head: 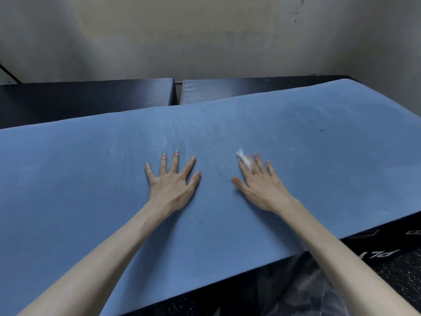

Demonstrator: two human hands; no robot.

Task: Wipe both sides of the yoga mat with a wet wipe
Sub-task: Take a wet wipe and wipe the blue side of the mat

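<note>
Blue foam fills most of my head view: the yoga mat (296, 137) lies flat and spread out across black padded blocks (95, 96), running from near left to far right. My left hand (172, 179) rests palm down on the mat near the middle, fingers straight and fanned wide, holding nothing. My right hand (259, 181) lies just to its right, also flat on the mat with fingers stretched out. A small white wet wipe (243, 158) is bunched at the forefinger of that hand, sticking out past the fingertip and touching the mat; I cannot tell whether it is tucked between two fingers or wrapped round one. The two hands are apart, with bare mat between them. Beyond the blocks stands a pale, stained wall (205, 37). Dark speckled floor (401, 277) shows at near right.
</note>
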